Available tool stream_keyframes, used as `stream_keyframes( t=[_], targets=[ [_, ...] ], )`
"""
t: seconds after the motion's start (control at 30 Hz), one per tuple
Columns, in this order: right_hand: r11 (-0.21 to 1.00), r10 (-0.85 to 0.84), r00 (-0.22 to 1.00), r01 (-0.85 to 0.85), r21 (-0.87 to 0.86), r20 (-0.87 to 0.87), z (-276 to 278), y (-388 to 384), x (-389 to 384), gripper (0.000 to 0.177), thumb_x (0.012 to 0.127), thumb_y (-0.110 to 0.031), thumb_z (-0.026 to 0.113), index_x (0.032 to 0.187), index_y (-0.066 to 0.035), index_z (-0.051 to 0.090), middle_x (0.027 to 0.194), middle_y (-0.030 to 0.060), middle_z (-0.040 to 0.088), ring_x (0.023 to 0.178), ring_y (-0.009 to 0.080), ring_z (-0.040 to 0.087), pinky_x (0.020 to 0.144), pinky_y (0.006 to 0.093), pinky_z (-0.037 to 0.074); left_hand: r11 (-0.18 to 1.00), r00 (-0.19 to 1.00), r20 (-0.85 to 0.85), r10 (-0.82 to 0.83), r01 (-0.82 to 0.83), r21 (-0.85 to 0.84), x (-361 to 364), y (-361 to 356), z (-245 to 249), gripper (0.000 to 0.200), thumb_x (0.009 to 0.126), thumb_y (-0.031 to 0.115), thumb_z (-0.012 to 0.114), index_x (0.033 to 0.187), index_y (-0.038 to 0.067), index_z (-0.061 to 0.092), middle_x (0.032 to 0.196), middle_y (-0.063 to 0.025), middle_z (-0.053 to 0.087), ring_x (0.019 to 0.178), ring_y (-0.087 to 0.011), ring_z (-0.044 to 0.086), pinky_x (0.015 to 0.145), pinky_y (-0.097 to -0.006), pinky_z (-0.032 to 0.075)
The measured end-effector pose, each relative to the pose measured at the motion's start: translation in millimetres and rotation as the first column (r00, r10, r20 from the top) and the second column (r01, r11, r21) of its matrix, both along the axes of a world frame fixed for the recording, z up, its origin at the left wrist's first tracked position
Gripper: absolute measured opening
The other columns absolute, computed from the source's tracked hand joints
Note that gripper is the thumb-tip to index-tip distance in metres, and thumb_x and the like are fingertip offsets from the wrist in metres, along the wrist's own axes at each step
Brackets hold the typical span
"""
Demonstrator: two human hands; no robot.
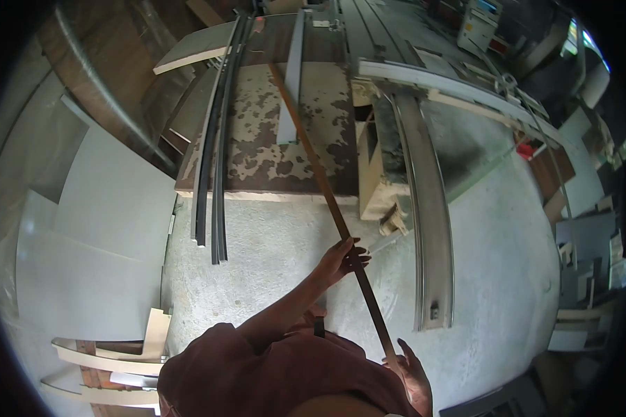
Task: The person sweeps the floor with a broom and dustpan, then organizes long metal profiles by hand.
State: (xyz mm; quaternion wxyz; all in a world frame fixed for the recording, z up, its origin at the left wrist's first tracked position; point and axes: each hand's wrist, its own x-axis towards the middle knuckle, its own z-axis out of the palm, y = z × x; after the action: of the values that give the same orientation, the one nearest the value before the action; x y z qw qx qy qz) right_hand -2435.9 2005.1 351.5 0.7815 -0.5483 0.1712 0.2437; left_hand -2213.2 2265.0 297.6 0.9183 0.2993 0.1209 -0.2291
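Observation:
A long, narrow brown strip (329, 197) runs slantwise from the table down to my body. My left hand (341, 261) is closed round it below its middle, fingers showing on the far side. At the near end, my right hand (412, 379) grips the strip close to my waist, one finger pointing up off it. The strip's far end overlaps a worn, patchy tabletop (257, 149) and crosses in front of a grey flat bar (290, 115) lying there. Dark metal profiles (219, 201) lie along the table's left side, jutting past its front edge.
To the right is a long metal rail (432, 222), with a pale crossbeam (459, 85) behind it. Large grey panels (104, 229) lean on the left, above curved wooden pieces (111, 358). Concrete floor (257, 285) lies between me and the table. A white machine cabinet (478, 26) stands far right.

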Motion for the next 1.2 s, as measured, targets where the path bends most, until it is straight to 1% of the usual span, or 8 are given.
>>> stream_keyframes(
  t=[0.1,0.17,0.4,0.8,0.93,1.07,1.17,1.2],
  targets=[
    [0.958,0.212,0.977,-0.212,-0.192,-0.022,-62,-61,-89,0.087,0.071,-0.028,0.069,0.134,-0.007,0.014,0.09,0.0114,0.057,0.082,0.0208,0.058,0.078,0.0322,0.045,0.995,0.993,-0.107,-0.041,0.051,0.089,-43,-27,-15,0.034,0.086,0.031,0.049,0.107,0.004,0.044,0.094,-0.0133,0.054,0.091,-0.0314,0.056,0.082,-0.0451,0.046],
    [0.99,0.02,1.0,-0.019,-0.142,0.01,-65,-58,-129,0.067,0.076,-0.022,0.062,0.131,-0.009,0.027,0.086,0.0091,0.058,0.08,0.0192,0.058,0.075,0.0315,0.045,0.992,0.991,-0.115,-0.074,0.085,0.093,-72,-42,-23,0.034,0.086,0.031,0.049,0.107,0.005,0.043,0.091,-0.012,0.055,0.09,-0.0302,0.057,0.08,-0.0448,0.046],
    [0.9,0.041,0.99,-0.096,-0.426,-0.137,-37,-42,-189,0.055,0.079,-0.023,0.058,0.127,-0.011,0.034,0.082,0.0075,0.058,0.077,0.0175,0.057,0.072,0.0305,0.045,0.951,0.965,-0.174,-0.196,0.23,0.205,-140,-72,-18,0.042,0.083,0.042,0.05,0.104,0.007,0.042,0.088,-0.009,0.053,0.085,-0.0272,0.058,0.074,-0.0441,0.048],
    [0.652,-0.06,0.974,-0.128,-0.748,-0.219,-6,57,-142,0.033,0.081,-0.029,0.052,0.111,-0.014,0.051,0.074,0.0051,0.058,0.068,0.0134,0.053,0.063,0.0289,0.043,0.904,0.952,-0.169,-0.255,0.296,0.309,-28,-42,-30,0.049,0.077,0.05,0.054,0.1,0.008,0.043,0.084,-0.0086,0.051,0.076,-0.0277,0.06,0.069,-0.0453,0.051],
    [0.567,-0.017,0.974,-0.177,-0.804,-0.227,-11,88,-108,0.03,0.08,-0.022,0.058,0.107,-0.011,0.05,0.076,0.0153,0.061,0.069,0.0283,0.06,0.057,0.0363,0.043,0.887,0.959,-0.129,-0.253,0.283,0.365,11,-25,-30,0.05,0.081,0.05,0.049,0.104,0.007,0.04,0.089,-0.0098,0.053,0.078,-0.0272,0.06,0.069,-0.0442,0.051],
    [0.563,-0.043,0.989,-0.094,-0.821,-0.142,-16,108,-70,0.033,0.079,-0.026,0.059,0.105,-0.009,0.051,0.081,0.0142,0.062,0.076,0.0298,0.06,0.062,0.0369,0.045,0.903,0.958,-0.072,-0.277,0.285,0.323,43,-9,-30,0.061,0.078,0.049,0.053,0.115,0.004,0.036,0.105,-0.0172,0.048,0.088,-0.0318,0.055,0.075,-0.0463,0.049],
    [0.53,-0.001,0.999,0.042,-0.847,0.049,-55,116,-46,0.036,0.075,-0.029,0.062,0.101,-0.006,0.053,0.072,0.0119,0.06,0.066,0.025,0.059,0.06,0.0362,0.045,0.68,0.99,0.075,-0.121,0.028,0.733,53,-3,-34,0.074,0.08,0.05,0.05,0.129,0.003,0.02,0.104,-0.0179,0.05,0.094,-0.0272,0.053,0.073,-0.0394,0.048],
    [0.523,0.013,0.998,0.045,-0.851,0.061,-58,122,-34,0.037,0.074,-0.029,0.062,0.1,-0.004,0.053,0.071,0.0117,0.06,0.065,0.024,0.059,0.059,0.0359,0.044,0.682,0.99,0.071,-0.124,0.033,0.73,52,-1,-37,0.074,0.08,0.05,0.05,0.129,0.003,0.02,0.104,-0.0179,0.05,0.094,-0.0272,0.053,0.073,-0.0394,0.048]
  ],
)
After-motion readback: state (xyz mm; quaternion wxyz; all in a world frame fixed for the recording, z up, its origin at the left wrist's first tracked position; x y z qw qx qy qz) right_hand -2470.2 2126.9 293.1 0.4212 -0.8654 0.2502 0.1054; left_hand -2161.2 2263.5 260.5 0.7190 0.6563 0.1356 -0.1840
